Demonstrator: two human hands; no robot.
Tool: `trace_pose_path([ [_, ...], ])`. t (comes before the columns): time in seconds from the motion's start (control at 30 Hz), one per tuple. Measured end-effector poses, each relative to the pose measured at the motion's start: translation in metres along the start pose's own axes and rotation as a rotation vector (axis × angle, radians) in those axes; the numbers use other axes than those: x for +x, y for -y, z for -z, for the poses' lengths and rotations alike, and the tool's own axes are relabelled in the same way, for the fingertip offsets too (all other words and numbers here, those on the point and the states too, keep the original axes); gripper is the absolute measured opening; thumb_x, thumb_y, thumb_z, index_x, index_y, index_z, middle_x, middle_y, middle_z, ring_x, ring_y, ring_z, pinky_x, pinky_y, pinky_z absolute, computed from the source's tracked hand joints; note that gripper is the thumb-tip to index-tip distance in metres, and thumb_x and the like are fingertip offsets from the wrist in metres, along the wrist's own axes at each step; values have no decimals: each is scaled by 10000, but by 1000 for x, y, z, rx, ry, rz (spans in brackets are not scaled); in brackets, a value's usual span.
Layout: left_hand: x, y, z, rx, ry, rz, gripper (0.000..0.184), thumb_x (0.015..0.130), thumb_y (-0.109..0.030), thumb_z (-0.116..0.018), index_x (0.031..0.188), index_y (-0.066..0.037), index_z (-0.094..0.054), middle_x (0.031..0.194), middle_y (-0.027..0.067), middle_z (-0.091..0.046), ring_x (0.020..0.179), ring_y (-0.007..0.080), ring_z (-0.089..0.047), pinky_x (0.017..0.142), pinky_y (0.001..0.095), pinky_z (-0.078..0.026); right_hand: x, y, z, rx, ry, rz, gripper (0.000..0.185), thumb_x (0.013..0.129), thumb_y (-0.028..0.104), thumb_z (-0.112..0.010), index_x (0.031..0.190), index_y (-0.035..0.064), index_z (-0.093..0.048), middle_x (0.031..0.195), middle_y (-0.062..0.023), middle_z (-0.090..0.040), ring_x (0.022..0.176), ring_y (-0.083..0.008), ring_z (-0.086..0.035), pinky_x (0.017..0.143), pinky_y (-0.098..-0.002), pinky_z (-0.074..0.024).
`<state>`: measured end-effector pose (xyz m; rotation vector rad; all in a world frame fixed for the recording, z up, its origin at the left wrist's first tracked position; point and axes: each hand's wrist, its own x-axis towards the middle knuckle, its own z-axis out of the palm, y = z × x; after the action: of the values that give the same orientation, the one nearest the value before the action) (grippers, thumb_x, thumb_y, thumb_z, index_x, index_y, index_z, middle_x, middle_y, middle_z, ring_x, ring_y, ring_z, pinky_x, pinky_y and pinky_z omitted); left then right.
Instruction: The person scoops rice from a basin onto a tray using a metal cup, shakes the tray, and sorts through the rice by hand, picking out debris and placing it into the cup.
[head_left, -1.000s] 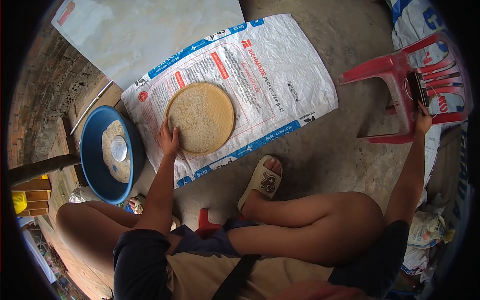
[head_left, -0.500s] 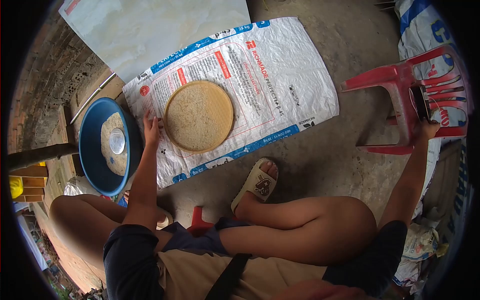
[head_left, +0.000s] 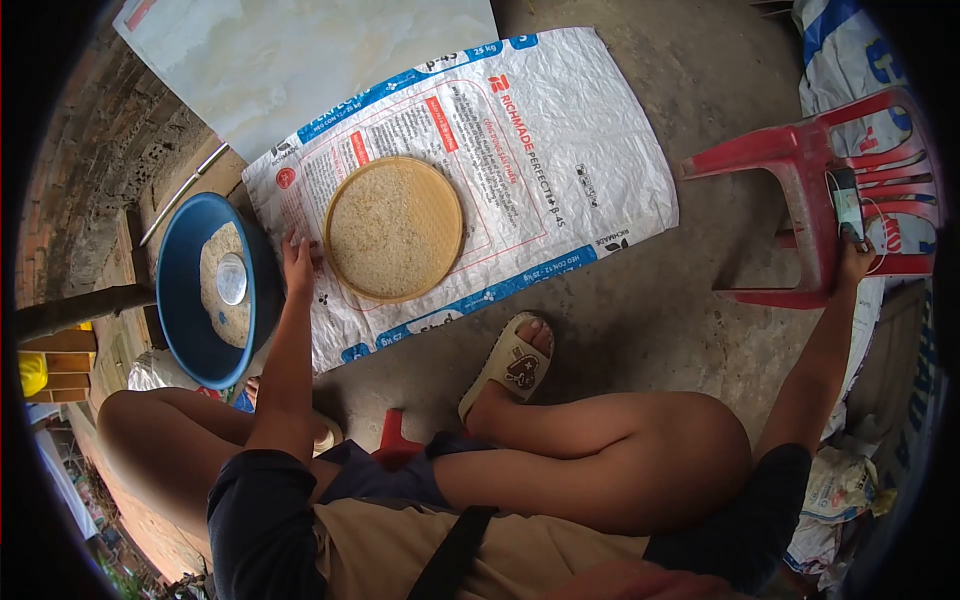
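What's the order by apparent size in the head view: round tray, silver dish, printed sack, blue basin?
1. Printed sack
2. Blue basin and round tray: too close to rank
3. Silver dish

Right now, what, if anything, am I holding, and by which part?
Your right hand touches the near end of the slim, rectangular, lit-screen phone; whether it grips, I can't tell. Your left hand looks empty.

Grey conc. flr [head_left: 640,310], brick wall [head_left: 85,130] L.
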<state>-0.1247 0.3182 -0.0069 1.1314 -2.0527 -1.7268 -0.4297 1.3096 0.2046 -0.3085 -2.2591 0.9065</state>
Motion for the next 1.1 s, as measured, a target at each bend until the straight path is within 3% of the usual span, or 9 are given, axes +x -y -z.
trace_pose_path([
  [0.2,5,2,-7,-71,-38,9,446,915,-251,-482,1319,-149,-323,928,75,-606,582,107,-536,510,241,-413,2,9,0,-190,-2,-15,713,680,192,-771,1190,-47,-333,977,-156,-580,838,-195,-559,754,-296,-452],
  [0.3,5,1,-10,-94,-23,15,452,914,-264,-480,1321,-148,-320,939,75,-609,571,113,-543,504,237,-410,6,-3,-3,-7,-8,-6,714,679,193,-766,1191,-51,-332,987,-154,-575,850,-197,-555,763,-291,-447],
  [0.53,2,-6,1,-83,-43,7,462,918,-278,-465,1328,-130,-311,943,79,-611,597,120,-561,502,237,-417,-8,17,-1,-67,0,10,704,681,257,-747,1199,-32,-368,1002,-151,-583,870,-228,-565,794,-320,-442],
  [0.6,6,-7,10,-108,-62,5,461,920,-280,-461,1328,-127,-313,946,80,-610,602,124,-564,504,241,-420,-19,44,-4,-402,-228,-40,643,683,264,-736,1161,-36,-426,925,-122,-610,835,-223,-594,765,-329,-461],
  [0.83,20,-21,39,-93,-118,-44,428,929,-307,-421,1306,-121,-345,999,69,-602,675,130,-573,545,254,-434,-41,98,12,-516,-398,157,433,697,295,-703,955,-21,-559,894,-139,-618,819,-270,-606,745,-381,-474],
  [0.9,18,-25,44,-39,-61,-42,409,927,-312,-412,1288,-120,-381,1036,65,-593,747,141,-580,614,275,-455,-46,124,-2,-356,-802,213,348,721,270,-697,877,-13,-566,840,-151,-610,765,-279,-604,713,-381,-484],
  [1.0,9,-52,32,-92,177,200,404,923,-295,-425,1284,-114,-409,1078,74,-581,769,162,-589,657,283,-468,-54,223,-61,10,-635,434,227,791,179,-657,870,-7,-553,845,-122,-595,689,-211,-592,644,-325,-497],
  [1.07,1,-82,18,26,432,211,386,922,-284,-434,1266,-109,-452,1121,75,-568,814,175,-598,698,296,-474,-96,337,-116,324,-121,479,159,870,141,-572,948,6,-542,918,-76,-584,813,-130,-558,730,-262,-456],
  [1.1,-3,-101,11,36,476,95,380,924,-279,-435,1261,-107,-464,1119,75,-571,830,173,-599,709,301,-473,-93,357,-151,504,300,396,200,890,156,-549,1024,7,-535,956,-62,-584,886,-136,-549,785,-248,-427],
])
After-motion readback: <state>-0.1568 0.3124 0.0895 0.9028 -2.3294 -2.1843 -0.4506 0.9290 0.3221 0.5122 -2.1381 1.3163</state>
